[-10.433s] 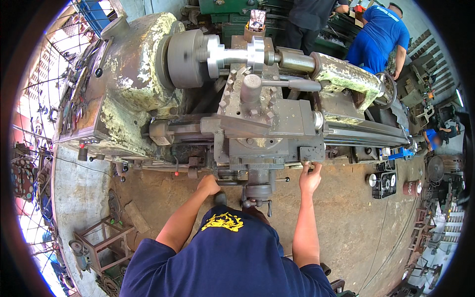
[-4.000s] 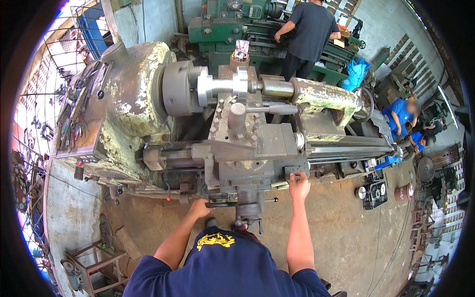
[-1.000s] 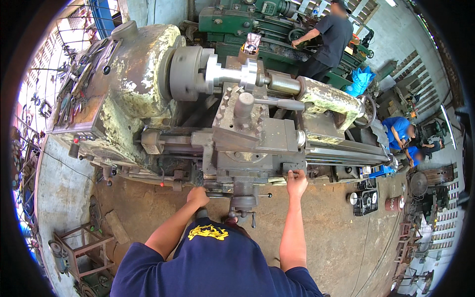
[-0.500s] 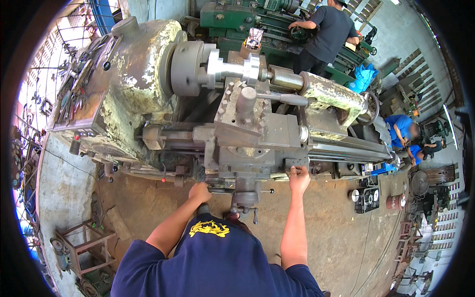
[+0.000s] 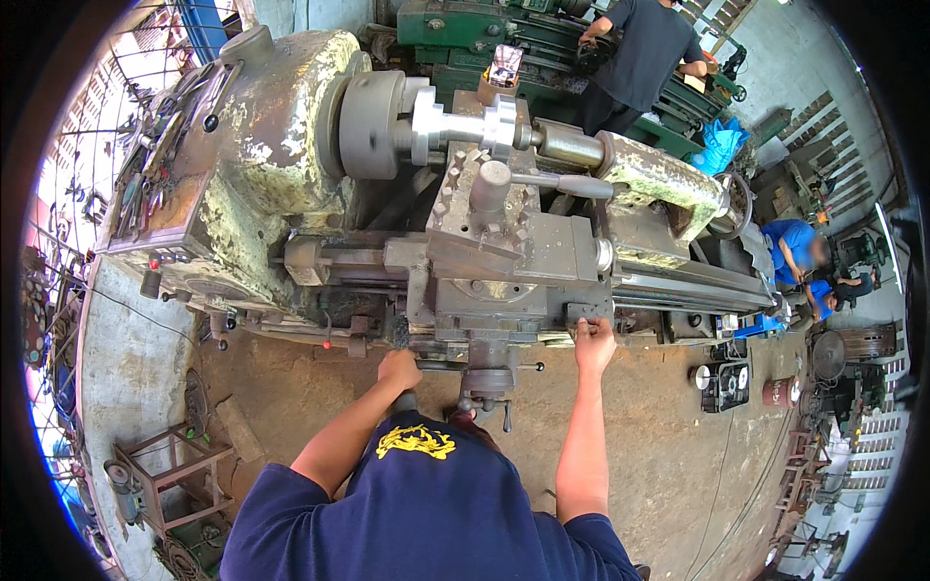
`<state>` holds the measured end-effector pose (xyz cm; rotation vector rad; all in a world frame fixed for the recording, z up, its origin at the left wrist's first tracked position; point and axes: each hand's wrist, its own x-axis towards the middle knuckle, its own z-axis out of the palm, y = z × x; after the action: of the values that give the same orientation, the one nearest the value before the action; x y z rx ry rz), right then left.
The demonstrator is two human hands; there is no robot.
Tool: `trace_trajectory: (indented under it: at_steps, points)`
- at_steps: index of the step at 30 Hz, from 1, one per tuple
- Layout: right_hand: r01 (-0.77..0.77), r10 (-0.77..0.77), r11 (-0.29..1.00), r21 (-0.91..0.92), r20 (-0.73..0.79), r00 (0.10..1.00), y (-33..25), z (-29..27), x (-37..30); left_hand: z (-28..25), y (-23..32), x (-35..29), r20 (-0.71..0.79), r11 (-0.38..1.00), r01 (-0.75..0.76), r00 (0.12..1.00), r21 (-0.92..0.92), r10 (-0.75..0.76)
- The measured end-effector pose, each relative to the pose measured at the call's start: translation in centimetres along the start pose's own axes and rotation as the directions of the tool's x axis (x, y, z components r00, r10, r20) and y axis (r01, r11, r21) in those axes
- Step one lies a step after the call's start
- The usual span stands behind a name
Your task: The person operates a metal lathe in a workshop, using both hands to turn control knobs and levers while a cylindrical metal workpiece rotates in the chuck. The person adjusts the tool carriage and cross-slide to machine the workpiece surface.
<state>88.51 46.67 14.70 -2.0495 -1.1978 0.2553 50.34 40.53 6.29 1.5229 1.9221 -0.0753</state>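
The left hand (image 5: 399, 370) is curled into a fist around the left end of a dark bar (image 5: 443, 366) at the front of the lathe (image 5: 489, 290). The bar runs level toward the right, and a thin rod tipped with a black knob (image 5: 540, 366) sticks out beyond the middle column. The right hand (image 5: 595, 345) is raised to a small dark plate (image 5: 585, 312) at the right front corner of the lathe's sliding part. Its fingers are bent and close together, the tips touching the plate; I cannot tell whether they pinch anything, since the hand's back hides them.

A shiny metal piece (image 5: 463, 127), a shaft with a thick disc near each end, lies level between the round grey chuck (image 5: 371, 126) on the left and the tailstock (image 5: 664, 174) on the right. In front of it stands the tool post (image 5: 491, 189), its long handle (image 5: 572, 185) pointing right. A small crank (image 5: 508, 416) hangs below, between the two hands.

Loose hand tools (image 5: 155, 160) are heaped on top of the lathe's left end, where the paint is flaking. Behind, a person in a dark shirt (image 5: 644, 58) stands at a green machine (image 5: 460, 29), near a bright blue bag (image 5: 719, 145).
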Motion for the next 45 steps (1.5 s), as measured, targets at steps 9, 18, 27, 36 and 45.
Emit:
trace_trajectory:
  at_steps: [9, 18, 27, 36, 45]
  points:
    - [0.004, -0.004, 1.000, 0.021, 0.001, 1.000, -0.1, -0.1, 0.0, -1.9, -3.4, 0.4, 0.070, 0.959, -0.229, 0.967, -0.168, 0.243]
    - [0.022, -0.022, 1.000, -0.023, 0.000, 1.000, -0.5, -0.1, 0.0, -0.4, -4.3, 0.4, -0.067, 0.960, -0.243, 0.969, -0.140, 0.236]
    - [0.008, -0.008, 1.000, 0.008, 0.005, 1.000, -0.2, 0.0, 0.1, 0.1, -4.6, 2.1, 0.056, 0.967, -0.243, 0.967, -0.070, 0.247]
    - [0.006, -0.006, 1.000, 0.015, -0.010, 1.000, -0.1, 0.1, 0.2, 0.5, -4.0, 1.9, 0.036, 0.988, -0.135, 0.990, -0.076, 0.138]
    - [0.007, -0.007, 1.000, 0.010, -0.002, 1.000, -0.5, -0.2, 0.0, 0.4, -3.4, 1.6, 0.045, 0.995, -0.093, 0.994, -0.045, 0.095]
